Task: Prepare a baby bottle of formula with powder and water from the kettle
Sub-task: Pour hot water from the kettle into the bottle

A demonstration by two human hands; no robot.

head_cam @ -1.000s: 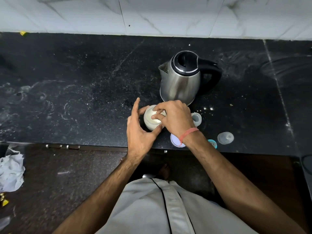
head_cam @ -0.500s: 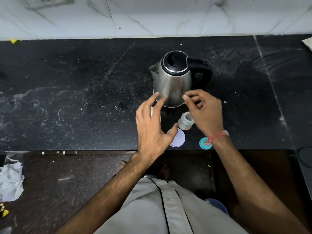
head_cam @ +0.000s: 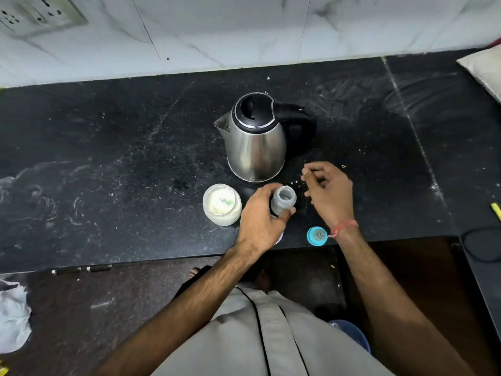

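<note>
On the black counter point(head_cam: 108, 158), the left hand point(head_cam: 260, 218) grasps the open bottle point(head_cam: 283, 200), fingers and thumb curled round its body, standing near the front edge. The right hand point(head_cam: 328, 194) hovers just right of the bottle with fingers loosely curled, holding nothing visible. The open powder jar point(head_cam: 222, 204) sits just left of the left hand, also near the front edge. The steel kettle point(head_cam: 256, 142) stands behind both, lid closed, spout toward the left and handle toward the right. The blue teat cap point(head_cam: 316, 235) lies at the front edge beside the right wrist, which wears a red thread point(head_cam: 344, 228).
</note>
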